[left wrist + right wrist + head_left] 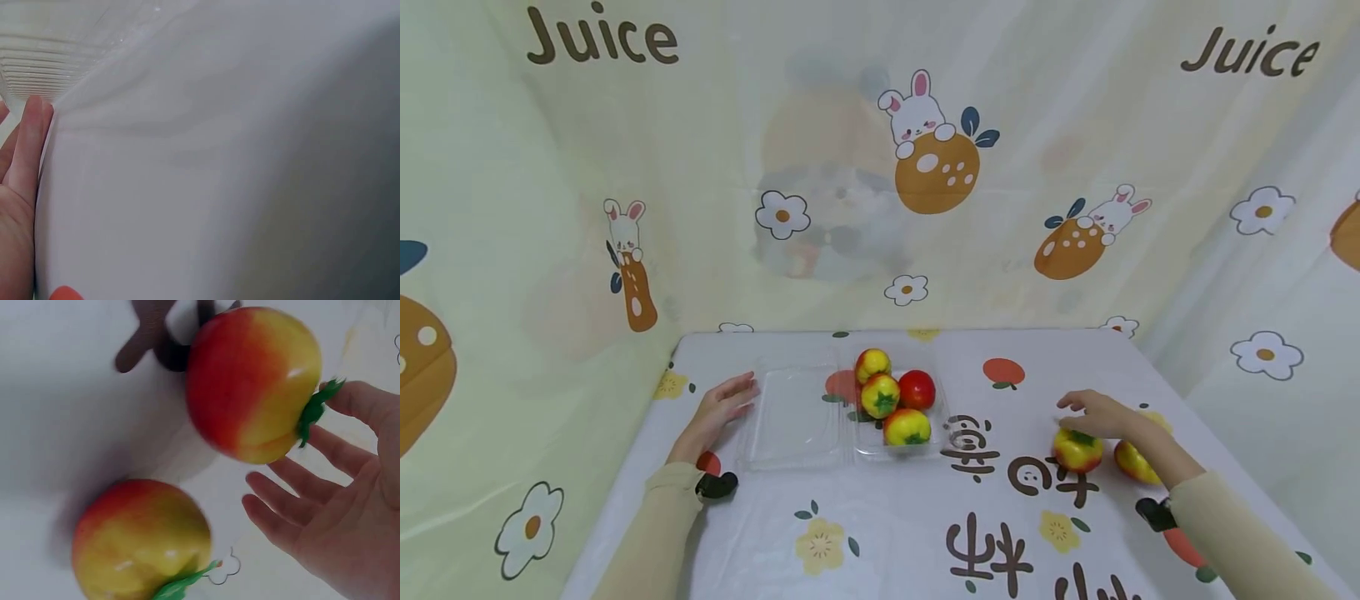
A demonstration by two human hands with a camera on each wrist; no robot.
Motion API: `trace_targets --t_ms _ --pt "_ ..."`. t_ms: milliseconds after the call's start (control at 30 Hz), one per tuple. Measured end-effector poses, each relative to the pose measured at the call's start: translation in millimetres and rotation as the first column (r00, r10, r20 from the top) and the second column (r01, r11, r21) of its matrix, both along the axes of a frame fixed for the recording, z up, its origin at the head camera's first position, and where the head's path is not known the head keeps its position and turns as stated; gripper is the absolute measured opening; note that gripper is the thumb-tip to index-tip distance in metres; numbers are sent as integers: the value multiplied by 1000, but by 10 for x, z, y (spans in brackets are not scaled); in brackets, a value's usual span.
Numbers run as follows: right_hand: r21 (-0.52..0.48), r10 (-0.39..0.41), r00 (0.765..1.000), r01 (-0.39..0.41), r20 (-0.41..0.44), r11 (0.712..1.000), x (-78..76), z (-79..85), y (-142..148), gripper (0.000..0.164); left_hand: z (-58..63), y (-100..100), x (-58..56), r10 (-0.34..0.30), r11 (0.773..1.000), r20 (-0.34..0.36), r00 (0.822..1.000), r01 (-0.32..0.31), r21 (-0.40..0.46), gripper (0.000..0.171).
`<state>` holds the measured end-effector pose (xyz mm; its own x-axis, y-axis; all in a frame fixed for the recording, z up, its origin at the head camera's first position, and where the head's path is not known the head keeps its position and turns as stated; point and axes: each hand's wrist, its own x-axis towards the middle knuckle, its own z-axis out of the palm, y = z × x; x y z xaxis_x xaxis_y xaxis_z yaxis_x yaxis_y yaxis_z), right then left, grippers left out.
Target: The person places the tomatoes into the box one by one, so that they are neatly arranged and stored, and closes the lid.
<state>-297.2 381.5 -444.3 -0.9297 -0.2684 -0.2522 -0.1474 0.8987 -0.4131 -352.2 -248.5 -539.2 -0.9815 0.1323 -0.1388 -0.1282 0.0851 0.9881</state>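
Observation:
My left hand [718, 408] is at the left side of a clear plastic clamshell box [797, 417], its fingers fairly straight. In the left wrist view the fingertips [34, 109] meet the box's ridged edge; whether they press on it I cannot tell. On the right, my right hand [1097, 414] hovers at a red-and-yellow fruit [1078, 452] with a green leafy top. The right wrist view shows loosely spread fingers [281, 500] beside that fruit [250, 381], not curled round it. A second such fruit [1135, 462] lies next to it, partly hidden by my forearm.
Several fruits, among them a red one [917, 390] and a yellow-green-topped one [907, 427], sit in the box's right half. The white printed tablecloth [880, 517] lies under everything. A patterned curtain [835, 308] rises behind the table.

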Motion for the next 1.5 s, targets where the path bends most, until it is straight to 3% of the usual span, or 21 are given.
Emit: trace_targets --t_ms 233,500,633,833,933,1067,1267,1433,1500 --pt "-137 2 994 14 111 990 136 41 92 41 -6 14 -7 -4 1000 -14 1000 4 15 57" --pt "-276 39 980 17 195 961 179 58 192 40 93 1 -38 -8 1000 -10 1000 8 4 58" --pt "-338 61 974 16 217 941 176 28 254 43 58 -23 -50 -6 1000 -23 1000 6 11 58" --pt "-366 6 954 109 301 924 177 -53 222 48 26 -29 -25 0 1000 -17 1000 0 17 57" --pt "-362 0 949 120 314 925 171 -101 197 49 5 -23 -7 3 1000 -8 1000 -3 2 57" --pt "-373 0 964 102 265 922 145 -124 169 51 2 -3 7 13 1000 6 1000 -13 -17 57" --pt "-380 -79 992 112 102 918 23 -74 30 55 16 -1 18 15 1000 -7 1000 -15 2 57" --pt "-387 -139 990 116 -32 915 -152 32 -235 57 4 -14 18 11 1000 -9 1000 -11 14 57" --pt "-418 -160 985 118 -67 901 -235 78 -365 57 5 -10 20 7 1000 -8 1000 -7 15 57"
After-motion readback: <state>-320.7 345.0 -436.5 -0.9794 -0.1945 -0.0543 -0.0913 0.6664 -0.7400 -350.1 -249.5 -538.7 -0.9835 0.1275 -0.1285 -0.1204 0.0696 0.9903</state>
